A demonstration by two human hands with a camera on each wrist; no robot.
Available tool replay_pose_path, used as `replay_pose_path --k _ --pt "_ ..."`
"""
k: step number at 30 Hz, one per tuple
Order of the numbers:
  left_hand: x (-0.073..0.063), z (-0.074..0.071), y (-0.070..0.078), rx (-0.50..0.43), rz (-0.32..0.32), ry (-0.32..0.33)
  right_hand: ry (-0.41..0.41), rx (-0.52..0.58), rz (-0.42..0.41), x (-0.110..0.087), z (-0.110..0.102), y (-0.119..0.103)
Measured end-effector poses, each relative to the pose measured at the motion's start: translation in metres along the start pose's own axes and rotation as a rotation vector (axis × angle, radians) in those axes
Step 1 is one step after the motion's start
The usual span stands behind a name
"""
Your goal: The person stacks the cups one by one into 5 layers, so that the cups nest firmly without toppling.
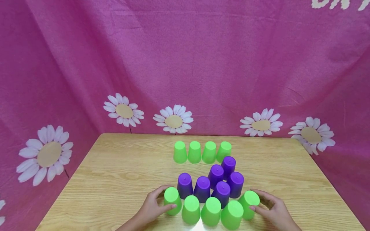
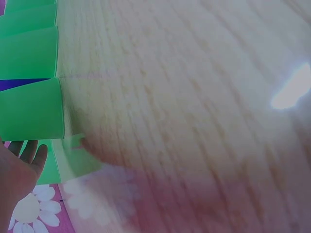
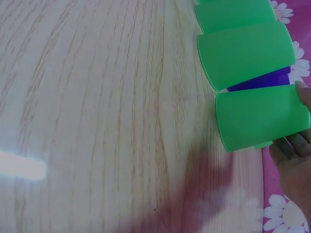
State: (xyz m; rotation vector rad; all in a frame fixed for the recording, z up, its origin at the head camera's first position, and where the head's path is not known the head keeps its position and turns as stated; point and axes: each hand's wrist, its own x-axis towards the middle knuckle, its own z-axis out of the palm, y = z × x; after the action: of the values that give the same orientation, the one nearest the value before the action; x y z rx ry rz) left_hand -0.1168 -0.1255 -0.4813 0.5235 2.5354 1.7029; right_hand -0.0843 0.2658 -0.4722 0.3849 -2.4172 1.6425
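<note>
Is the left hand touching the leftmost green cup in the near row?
Touching. The head view shows the left hand holding the green cup, thumb lying across its near side.

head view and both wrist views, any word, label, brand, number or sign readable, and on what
What looks like pale lettering on the pink cloth, top right of the head view: cut off by the picture's edge, not readable.
No writing shows on the green cups, purple cups or table.

Nearest the far edge of the worktop [image 1: 121,166] stand four back cups [image 1: 195,152], before them six middle cups [image 1: 216,177], then five front cups [image 1: 211,212].
</note>
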Motion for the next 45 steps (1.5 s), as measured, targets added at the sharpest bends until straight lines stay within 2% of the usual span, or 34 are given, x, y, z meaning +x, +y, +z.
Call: replay_pose_path --k 17,26,31,40,45 --pt "0.003 -0.005 -0.002 0.024 0.011 0.014 0.09 -0.086 -0.02 0.009 -0.008 -0.001" --pt "0.003 -0.008 0.002 0.015 -0.035 0.048 0.116 -0.065 -0.07 0.017 -0.016 0.005" --pt "0.004 -0.01 0.002 0.006 -0.062 0.057 0.136 -0.096 -0.045 0.021 -0.019 0.006" --pt "0.007 -0.014 0.001 -0.082 -0.146 0.083 0.166 -0.103 -0.036 0.03 -0.02 0.007" --pt "0.008 -0.016 0.001 -0.075 -0.152 0.102 0.167 -0.114 -0.001 0.037 -0.022 0.007"
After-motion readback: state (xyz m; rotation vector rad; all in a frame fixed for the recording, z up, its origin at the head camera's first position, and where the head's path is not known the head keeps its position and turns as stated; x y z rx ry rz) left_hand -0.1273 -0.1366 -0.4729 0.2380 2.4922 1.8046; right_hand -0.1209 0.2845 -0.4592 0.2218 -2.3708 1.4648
